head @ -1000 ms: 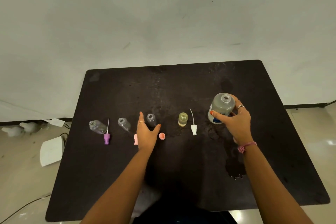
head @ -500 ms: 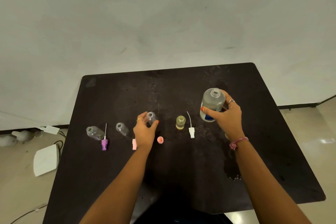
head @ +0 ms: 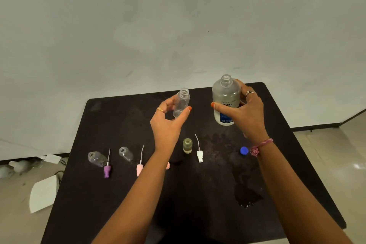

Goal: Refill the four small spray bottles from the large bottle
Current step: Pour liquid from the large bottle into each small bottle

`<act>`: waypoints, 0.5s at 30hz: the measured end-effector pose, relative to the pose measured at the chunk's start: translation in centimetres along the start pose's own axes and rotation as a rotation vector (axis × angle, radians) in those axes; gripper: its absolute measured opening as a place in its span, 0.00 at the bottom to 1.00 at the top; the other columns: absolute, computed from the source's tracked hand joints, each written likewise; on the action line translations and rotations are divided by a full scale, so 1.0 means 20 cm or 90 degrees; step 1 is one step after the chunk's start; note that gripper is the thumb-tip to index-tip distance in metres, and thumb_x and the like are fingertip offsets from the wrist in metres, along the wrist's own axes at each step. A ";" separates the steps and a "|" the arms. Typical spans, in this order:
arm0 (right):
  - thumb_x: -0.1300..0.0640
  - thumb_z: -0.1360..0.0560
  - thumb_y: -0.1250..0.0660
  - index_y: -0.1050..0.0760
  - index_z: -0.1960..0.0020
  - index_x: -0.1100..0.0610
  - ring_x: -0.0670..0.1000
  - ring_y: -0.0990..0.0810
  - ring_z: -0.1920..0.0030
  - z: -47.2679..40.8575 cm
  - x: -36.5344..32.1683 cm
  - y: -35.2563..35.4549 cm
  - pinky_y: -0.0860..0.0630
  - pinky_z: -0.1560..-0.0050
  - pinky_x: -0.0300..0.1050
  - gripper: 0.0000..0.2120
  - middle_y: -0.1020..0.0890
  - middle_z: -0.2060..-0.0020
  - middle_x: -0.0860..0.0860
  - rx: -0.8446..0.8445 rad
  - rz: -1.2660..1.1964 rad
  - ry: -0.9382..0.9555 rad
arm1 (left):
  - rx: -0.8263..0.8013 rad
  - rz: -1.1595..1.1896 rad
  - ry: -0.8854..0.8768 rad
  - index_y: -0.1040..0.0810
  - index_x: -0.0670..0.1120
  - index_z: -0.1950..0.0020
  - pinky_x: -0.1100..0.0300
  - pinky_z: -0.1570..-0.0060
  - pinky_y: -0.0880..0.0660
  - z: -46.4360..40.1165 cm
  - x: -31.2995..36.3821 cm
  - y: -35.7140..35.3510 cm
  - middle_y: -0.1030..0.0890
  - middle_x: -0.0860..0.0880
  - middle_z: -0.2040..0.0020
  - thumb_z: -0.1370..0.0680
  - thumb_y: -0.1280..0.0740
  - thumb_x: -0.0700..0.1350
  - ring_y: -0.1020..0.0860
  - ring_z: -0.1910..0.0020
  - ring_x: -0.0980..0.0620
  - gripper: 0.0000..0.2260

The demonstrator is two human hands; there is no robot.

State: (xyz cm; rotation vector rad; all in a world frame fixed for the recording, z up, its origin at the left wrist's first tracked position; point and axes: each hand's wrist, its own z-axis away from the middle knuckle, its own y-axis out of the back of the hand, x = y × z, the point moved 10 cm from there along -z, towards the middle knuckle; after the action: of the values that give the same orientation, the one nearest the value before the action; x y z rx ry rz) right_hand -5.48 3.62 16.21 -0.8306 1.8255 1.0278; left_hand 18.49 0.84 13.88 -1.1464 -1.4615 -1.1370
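My left hand [head: 168,123] holds a small clear empty spray bottle [head: 181,103] up in the air, mouth open and pointing up. My right hand [head: 246,117] grips the large uncapped bottle [head: 225,99], upright and raised to the right of it. On the black table [head: 208,194] stand two more clear empty small bottles [head: 97,158] [head: 126,153] at the left and one small bottle with yellowish liquid [head: 187,145] in the middle. Spray heads lie beside them: purple [head: 107,170], pink [head: 139,168], white [head: 199,154].
A blue cap [head: 244,150] lies on the table under my right wrist. An orange-pink cap [head: 168,165] peeks out beside my left forearm. Spilled liquid [head: 247,197] wets the table at the front right. White paper [head: 43,194] lies on the floor at the left.
My left hand closed on the third small bottle and lifted it off the table. My right hand raised the large bottle, uncovering the blue cap.
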 end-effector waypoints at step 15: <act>0.48 0.39 0.21 0.27 0.36 0.45 0.44 0.25 0.48 -0.16 -0.56 0.21 0.27 0.50 0.29 0.33 0.25 0.48 0.46 -0.015 0.134 0.175 | 0.021 0.100 -0.060 0.20 0.49 0.42 0.73 0.61 0.25 0.04 0.52 -0.11 0.18 0.55 0.48 0.31 0.22 0.44 0.21 0.49 0.58 0.19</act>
State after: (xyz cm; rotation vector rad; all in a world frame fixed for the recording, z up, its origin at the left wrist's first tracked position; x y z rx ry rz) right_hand -5.63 4.14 28.64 -0.8401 2.1736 1.1122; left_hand 14.79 2.57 23.67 -1.2827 -1.4287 -0.9594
